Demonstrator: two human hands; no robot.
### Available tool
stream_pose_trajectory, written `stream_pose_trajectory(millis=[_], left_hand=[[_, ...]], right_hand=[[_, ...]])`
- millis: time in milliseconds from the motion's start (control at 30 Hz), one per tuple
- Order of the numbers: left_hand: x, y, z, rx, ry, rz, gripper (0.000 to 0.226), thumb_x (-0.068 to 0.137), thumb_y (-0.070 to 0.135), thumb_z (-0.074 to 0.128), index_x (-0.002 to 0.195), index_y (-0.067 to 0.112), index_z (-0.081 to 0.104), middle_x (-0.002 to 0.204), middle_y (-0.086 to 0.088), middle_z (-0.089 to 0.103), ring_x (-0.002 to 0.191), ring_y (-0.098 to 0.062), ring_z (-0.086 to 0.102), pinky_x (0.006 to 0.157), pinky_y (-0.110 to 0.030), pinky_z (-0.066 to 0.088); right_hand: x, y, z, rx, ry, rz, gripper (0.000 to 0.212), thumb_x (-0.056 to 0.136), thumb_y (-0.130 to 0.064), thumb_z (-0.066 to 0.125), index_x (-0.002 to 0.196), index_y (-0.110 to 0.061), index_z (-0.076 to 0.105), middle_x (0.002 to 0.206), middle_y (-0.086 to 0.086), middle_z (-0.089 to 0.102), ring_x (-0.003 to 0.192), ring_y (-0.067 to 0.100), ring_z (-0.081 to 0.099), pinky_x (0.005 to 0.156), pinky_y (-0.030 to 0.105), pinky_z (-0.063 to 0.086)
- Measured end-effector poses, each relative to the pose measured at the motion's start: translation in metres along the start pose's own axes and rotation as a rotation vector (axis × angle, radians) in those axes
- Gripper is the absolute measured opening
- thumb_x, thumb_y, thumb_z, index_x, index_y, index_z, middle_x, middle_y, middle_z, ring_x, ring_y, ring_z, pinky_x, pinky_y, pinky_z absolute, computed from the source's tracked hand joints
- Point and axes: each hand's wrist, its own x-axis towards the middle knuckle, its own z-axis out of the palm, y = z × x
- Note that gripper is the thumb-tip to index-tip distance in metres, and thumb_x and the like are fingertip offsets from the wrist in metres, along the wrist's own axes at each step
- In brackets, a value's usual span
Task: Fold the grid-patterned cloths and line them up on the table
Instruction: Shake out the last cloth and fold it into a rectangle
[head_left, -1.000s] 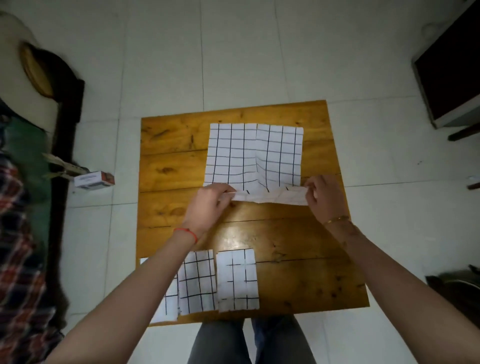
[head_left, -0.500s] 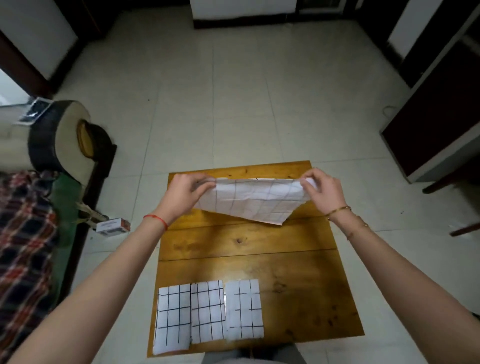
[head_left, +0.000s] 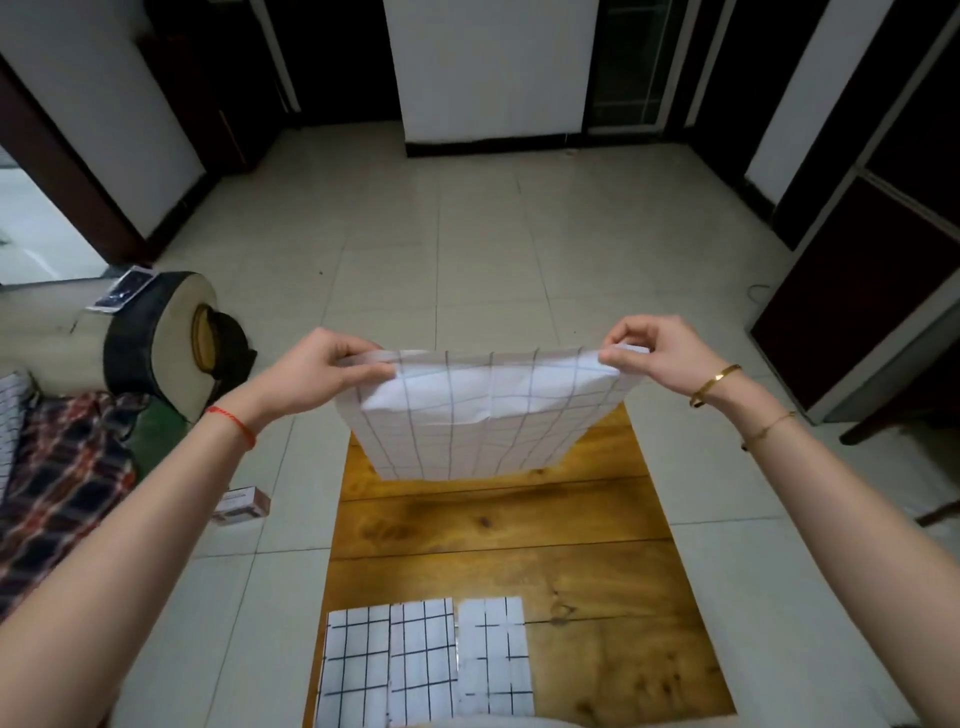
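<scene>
You hold the grid-patterned cloth (head_left: 483, 415) up in the air above the far end of the wooden table (head_left: 519, 530), doubled over so that it hangs down from its top edge in a wide band. Your left hand (head_left: 317, 371) pinches the top left corner between thumb and curled fingers, and your right hand (head_left: 657, 353) pinches the top right corner the same way, so the edge runs taut between them. The cloth's lower edge hangs clear over the table's far boards; you cannot tell whether it brushes the wood. At the near edge of the table lie three folded cloths (head_left: 423, 662), side by side in a row and touching or nearly so. A red string (head_left: 234, 422) circles your left wrist and a gold bangle (head_left: 714, 385) your right. On the tiled floor to the left of the table sits a small box (head_left: 240, 505), and farther left a plaid fabric (head_left: 57, 478).
</scene>
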Motion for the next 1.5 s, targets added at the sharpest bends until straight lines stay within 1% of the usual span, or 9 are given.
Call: stream_pose_trajectory(millis=[233, 367, 500, 600, 700, 867, 1167, 1300, 1500], left_hand=[[-0.015, 0.023, -0.037, -0.192, -0.178, -0.083, 0.027, 0.088, 0.027, 0.063, 0.109, 0.012, 0.072, 0.105, -0.007, 0.074, 0.099, -0.024, 0.070, 0.091, -0.039, 0.053], [-0.009, 0.025, -0.048, -0.260, -0.191, -0.113, 0.028, 0.091, 0.023, 0.060, 0.111, 0.006, 0.070, 0.110, -0.013, 0.071, 0.105, -0.031, 0.067, 0.099, -0.047, 0.049], [0.003, 0.022, -0.049, -0.236, -0.169, -0.122, 0.032, 0.089, 0.028, 0.063, 0.107, 0.004, 0.070, 0.108, -0.015, 0.071, 0.099, -0.031, 0.067, 0.097, -0.047, 0.049], [0.016, 0.013, -0.043, -0.240, -0.135, -0.142, 0.029, 0.089, 0.027, 0.063, 0.105, 0.004, 0.071, 0.102, -0.011, 0.074, 0.096, -0.026, 0.070, 0.085, -0.030, 0.057], [0.032, -0.004, -0.030, -0.251, -0.084, -0.179, 0.024, 0.089, 0.023, 0.064, 0.102, 0.006, 0.072, 0.096, -0.008, 0.075, 0.088, -0.020, 0.071, 0.073, -0.021, 0.057], [0.067, -0.054, 0.003, -0.260, 0.023, -0.236, 0.019, 0.087, 0.020, 0.068, 0.098, 0.004, 0.073, 0.100, -0.014, 0.073, 0.087, -0.019, 0.066, 0.084, -0.033, 0.052], [0.122, -0.147, 0.080, -0.221, 0.089, -0.323, 0.019, 0.089, 0.011, 0.065, 0.077, 0.025, 0.070, 0.072, 0.020, 0.069, 0.071, 0.008, 0.060, 0.069, -0.009, 0.043], [0.132, -0.173, 0.097, -0.187, 0.111, -0.372, 0.012, 0.089, 0.004, 0.064, 0.097, 0.004, 0.073, 0.096, -0.002, 0.069, 0.087, -0.007, 0.060, 0.072, -0.006, 0.044], [0.137, -0.190, 0.106, -0.157, 0.128, -0.400, 0.015, 0.090, 0.007, 0.062, 0.100, 0.007, 0.073, 0.096, 0.002, 0.067, 0.095, -0.012, 0.058, 0.085, -0.022, 0.042]], right_hand=[[-0.002, -0.026, -0.031, 0.185, -0.237, 0.069, 0.034, 0.067, -0.041, 0.078, 0.082, -0.012, 0.067, 0.076, 0.010, 0.060, 0.068, 0.011, 0.051, 0.061, 0.017, 0.039], [0.001, -0.035, -0.039, 0.267, -0.247, 0.072, 0.017, 0.073, -0.030, 0.071, 0.079, -0.015, 0.067, 0.074, 0.001, 0.066, 0.068, 0.010, 0.059, 0.066, 0.015, 0.046], [0.009, -0.031, -0.036, 0.292, -0.208, 0.094, 0.023, 0.073, -0.033, 0.077, 0.083, -0.014, 0.067, 0.083, 0.007, 0.068, 0.076, 0.016, 0.061, 0.075, 0.024, 0.048], [0.018, -0.021, -0.027, 0.290, -0.149, 0.159, 0.032, 0.063, -0.043, 0.081, 0.081, -0.019, 0.068, 0.090, 0.015, 0.061, 0.083, 0.023, 0.051, 0.077, 0.031, 0.039], [0.029, -0.006, -0.016, 0.253, -0.095, 0.228, 0.016, 0.075, -0.029, 0.076, 0.080, -0.017, 0.066, 0.081, 0.009, 0.061, 0.074, 0.017, 0.052, 0.069, 0.026, 0.039], [0.056, 0.033, 0.011, 0.069, 0.020, 0.322, 0.007, 0.085, -0.013, 0.068, 0.079, -0.012, 0.063, 0.068, -0.001, 0.059, 0.051, -0.007, 0.053, 0.057, 0.009, 0.042], [0.104, 0.143, 0.090, -0.070, 0.146, 0.488, 0.015, 0.081, -0.005, 0.064, 0.086, -0.018, 0.068, 0.092, 0.006, 0.067, 0.087, 0.015, 0.058, 0.079, 0.022, 0.047], [0.113, 0.168, 0.112, -0.127, 0.150, 0.533, 0.016, 0.082, -0.003, 0.060, 0.093, -0.009, 0.071, 0.102, 0.010, 0.070, 0.098, 0.024, 0.062, 0.091, 0.034, 0.050], [0.118, 0.179, 0.123, -0.168, 0.133, 0.545, 0.023, 0.081, -0.010, 0.056, 0.096, -0.018, 0.070, 0.100, 0.004, 0.070, 0.096, 0.024, 0.062, 0.087, 0.036, 0.053]])
